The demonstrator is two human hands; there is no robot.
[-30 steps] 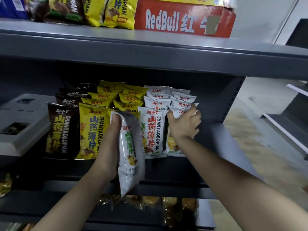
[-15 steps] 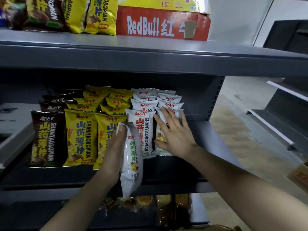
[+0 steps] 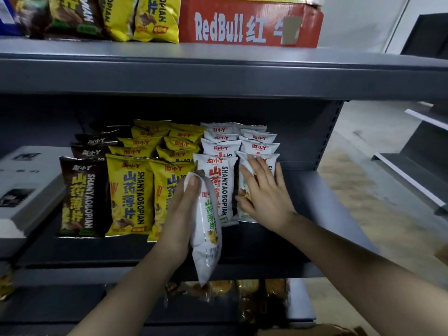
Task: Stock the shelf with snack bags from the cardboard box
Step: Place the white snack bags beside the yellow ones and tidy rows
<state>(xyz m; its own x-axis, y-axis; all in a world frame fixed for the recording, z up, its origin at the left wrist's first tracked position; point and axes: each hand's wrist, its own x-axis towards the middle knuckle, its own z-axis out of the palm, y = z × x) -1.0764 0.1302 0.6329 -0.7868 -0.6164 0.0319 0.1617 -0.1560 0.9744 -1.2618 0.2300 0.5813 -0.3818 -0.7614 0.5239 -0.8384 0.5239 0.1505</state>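
A grey metal shelf (image 3: 315, 195) is filling most of the view, with an upper shelf board (image 3: 218, 73) running across above it. On that upper board a red RedBull carton (image 3: 249, 23) is sitting to the right, and yellow and brown upper bags (image 3: 145, 18) are leaning just left of it. A white flat box (image 3: 26, 190) is lying at the far left of the middle shelf.

Rows of snack bags are standing upright on the middle shelf, each running from near to far. The brown bags (image 3: 80, 197) are lining the left side. The yellow bags (image 3: 131, 195) are taking two columns in the middle, and the white bags (image 3: 218, 170) are taking two columns on the right. Below, on a lower shelf, clear packs (image 3: 223, 289) are showing dimly, and a brown cardboard edge (image 3: 322, 332) is peeking in at the near bottom.

The right hand (image 3: 264, 197) is lying flat with its fingers straight and slightly spread. It is pressing on the front bag (image 3: 272, 158) of the rightmost white column.

The left hand (image 3: 179, 214) is gripping a white green-lettered bag (image 3: 208, 229) by its left side, thumb pressing near the top. This bag is hanging upright in the air in front of the shelf, between the yellow and white columns. Its lower end is dropping below the shelf's front edge.
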